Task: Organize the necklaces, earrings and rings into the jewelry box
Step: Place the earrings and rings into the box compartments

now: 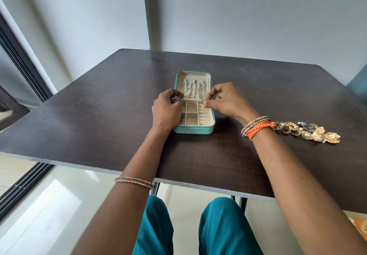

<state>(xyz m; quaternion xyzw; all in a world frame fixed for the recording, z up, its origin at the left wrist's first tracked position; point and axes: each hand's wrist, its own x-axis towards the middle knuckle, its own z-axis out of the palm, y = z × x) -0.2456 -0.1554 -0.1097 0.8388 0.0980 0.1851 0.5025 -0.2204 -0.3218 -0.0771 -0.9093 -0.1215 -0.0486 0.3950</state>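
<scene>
Both hands sit over the open jewelry box, its long axis running straight away from the person, lid half beyond the fingertips and tray half under the palms; the right hand pinches a small gold ring between thumb and forefinger, just above the ring-roll column on its own side of the tray, so a short press downward looks like the likely next step; the left hand curls at the opposite edge, apparently gripping something silvery, though what I cannot tell; necklaces lie in the lid between the two hands; the remaining pile of earrings lies well outside the right wrist, nearer that hand.
</scene>
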